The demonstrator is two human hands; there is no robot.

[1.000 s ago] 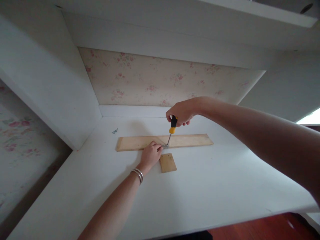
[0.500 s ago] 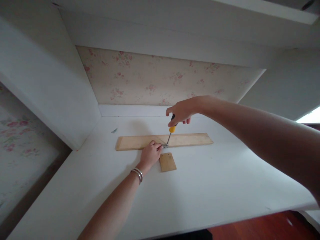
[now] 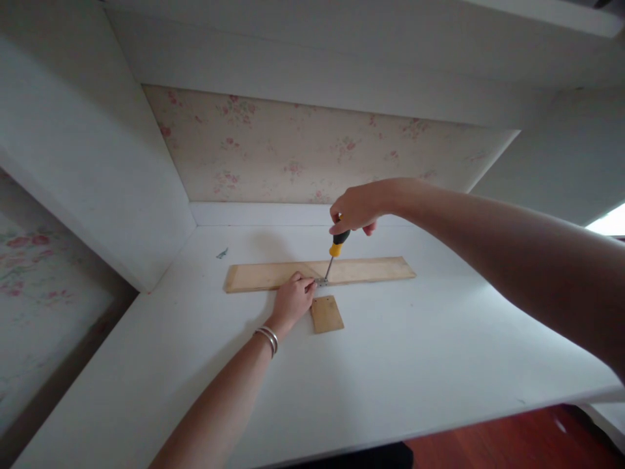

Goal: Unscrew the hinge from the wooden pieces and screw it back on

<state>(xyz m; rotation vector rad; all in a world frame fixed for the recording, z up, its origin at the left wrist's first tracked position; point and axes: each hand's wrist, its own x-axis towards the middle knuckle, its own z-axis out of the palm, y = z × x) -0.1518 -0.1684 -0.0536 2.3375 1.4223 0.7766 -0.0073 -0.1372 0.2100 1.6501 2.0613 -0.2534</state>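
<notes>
A long wooden board (image 3: pixel 371 270) lies flat across the white tabletop. On its front edge sits a small metal hinge (image 3: pixel 321 282), pinched at its left end by the fingers of my left hand (image 3: pixel 293 296). My right hand (image 3: pixel 362 207) is closed around the top of a black and yellow screwdriver (image 3: pixel 336 249), whose shaft slants down so that its tip meets the hinge. Any screw under the tip is too small to make out. Just in front of the board lies a small wooden piece (image 3: pixel 327 315) with small holes near its far edge.
Small bits of hardware (image 3: pixel 222 253) lie left of the board on the white tabletop (image 3: pixel 415 365). A white side panel (image 3: pixel 112 130) stands at the left, a floral wall (image 3: pixel 293 150) behind, and a white overhead panel (image 3: pixel 317 71) above.
My right hand has shifted up along the screwdriver handle, so more of its black part shows. The left hand stays at the hinge.
</notes>
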